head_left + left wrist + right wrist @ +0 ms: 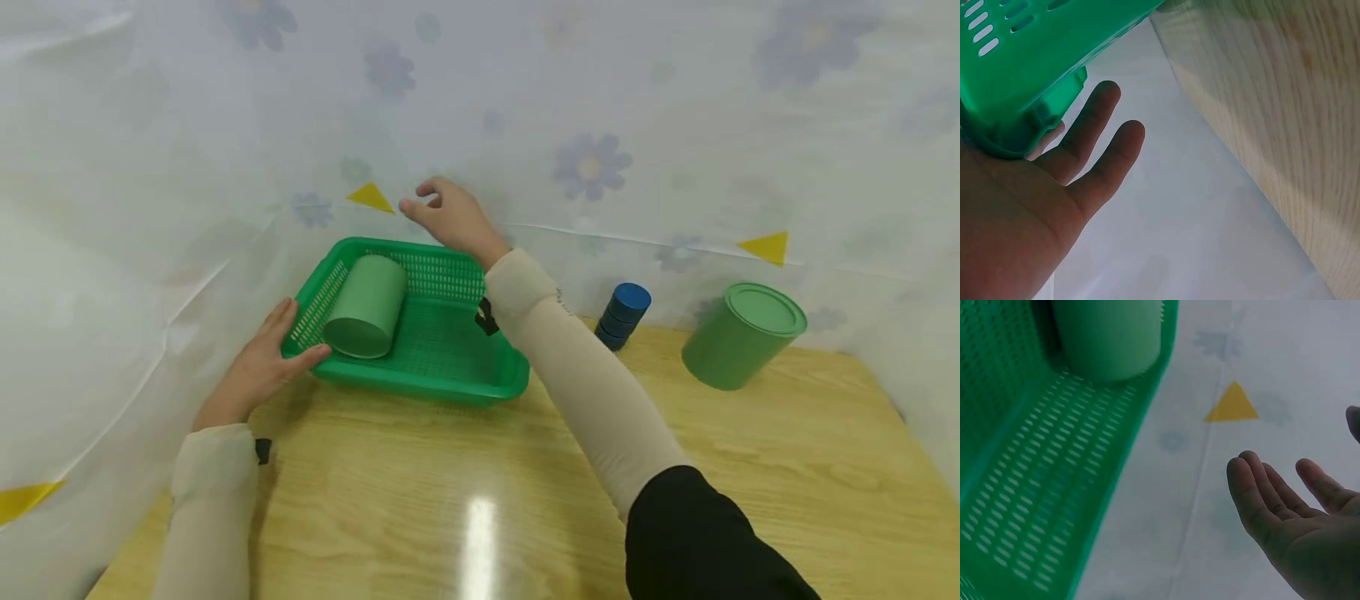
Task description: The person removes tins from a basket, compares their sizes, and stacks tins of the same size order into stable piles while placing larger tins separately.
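Observation:
My left hand (pixel 261 364) rests at the left front corner of a green plastic basket (pixel 420 385), its thumb over the front rim and its fingers along the outside. In the left wrist view, two fingers (pixel 1110 153) stretch out loosely below the basket rim. A light green can (pixel 369 304) lies on its side at the left end inside the basket. My right hand (pixel 453 218) hovers past the basket's far rim, near the wall, fingers relaxed and holding nothing. The right wrist view shows that hand (pixel 1304 525) apart from the basket, its palm bare.
A dark blue cylindrical container (pixel 623 317) stands right of the basket, behind my right forearm. Farther right is another green can (pixel 744 336), upright with its lid on. Pale flowered sheeting (pixel 660 108) with yellow triangles hangs behind the wooden table (pixel 397 500).

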`<state>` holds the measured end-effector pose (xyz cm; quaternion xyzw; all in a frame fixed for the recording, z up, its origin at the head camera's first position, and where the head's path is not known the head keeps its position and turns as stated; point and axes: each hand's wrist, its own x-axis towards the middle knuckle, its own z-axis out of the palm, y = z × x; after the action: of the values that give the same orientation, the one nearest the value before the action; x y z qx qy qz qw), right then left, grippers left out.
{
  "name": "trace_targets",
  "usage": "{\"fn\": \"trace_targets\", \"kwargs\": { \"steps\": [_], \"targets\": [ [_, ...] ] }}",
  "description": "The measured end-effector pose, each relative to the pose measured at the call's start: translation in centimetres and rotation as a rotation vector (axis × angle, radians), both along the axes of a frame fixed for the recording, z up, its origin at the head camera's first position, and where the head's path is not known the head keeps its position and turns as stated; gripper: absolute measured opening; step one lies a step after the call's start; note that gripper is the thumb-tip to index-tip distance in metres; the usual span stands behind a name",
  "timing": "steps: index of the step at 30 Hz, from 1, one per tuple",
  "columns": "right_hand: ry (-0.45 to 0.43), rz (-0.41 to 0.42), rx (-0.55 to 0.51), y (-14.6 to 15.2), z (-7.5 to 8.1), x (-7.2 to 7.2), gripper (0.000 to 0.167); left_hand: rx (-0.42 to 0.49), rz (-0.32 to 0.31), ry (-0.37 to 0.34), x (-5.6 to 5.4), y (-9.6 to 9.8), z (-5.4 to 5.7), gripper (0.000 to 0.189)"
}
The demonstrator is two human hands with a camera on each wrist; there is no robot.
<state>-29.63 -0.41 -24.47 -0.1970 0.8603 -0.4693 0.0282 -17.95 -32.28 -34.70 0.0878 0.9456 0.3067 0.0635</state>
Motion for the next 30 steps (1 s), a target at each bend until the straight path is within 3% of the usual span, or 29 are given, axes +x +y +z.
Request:
{"fn": "trace_targets", "kwargs": {
  "steps": [4, 9, 12, 17, 23, 30],
  "targets": [
    [-0.094, 0.004, 0.040, -3.0, -3.0, -0.2, 0.061, -0.002, 0.008, -0.010, 0.3, 0.2, 0.1, 0.105],
    [-0.344, -0.033, 0.078, -5.2, -6.0, 0.1, 0.089, 0.008, -0.021, -0.014, 0.2, 0.9, -0.1, 0.106],
    [-0.426, -0.079, 0.097, -6.3, -7.2, 0.4, 0.100, 0.009, -0.036, -0.015, 0.4, 1.5, -0.2, 0.105],
    [-0.470, -0.112, 0.119, -8.2, -9.2, 0.6, 0.112, 0.000, -0.044, -0.012, 0.9, 1.8, 0.1, 0.103],
    [-0.491, -0.189, -0.016, -8.5, -10.8, 0.3, 0.115, 0.006, -0.052, -0.007, 0.8, 1.9, 0.0, 0.102],
    [-0.438, -0.135, -0.045, -6.8, -10.1, 0.7, 0.102, -0.005, -0.058, 0.025, 0.8, 2.2, -0.2, 0.100]
  ]
}}
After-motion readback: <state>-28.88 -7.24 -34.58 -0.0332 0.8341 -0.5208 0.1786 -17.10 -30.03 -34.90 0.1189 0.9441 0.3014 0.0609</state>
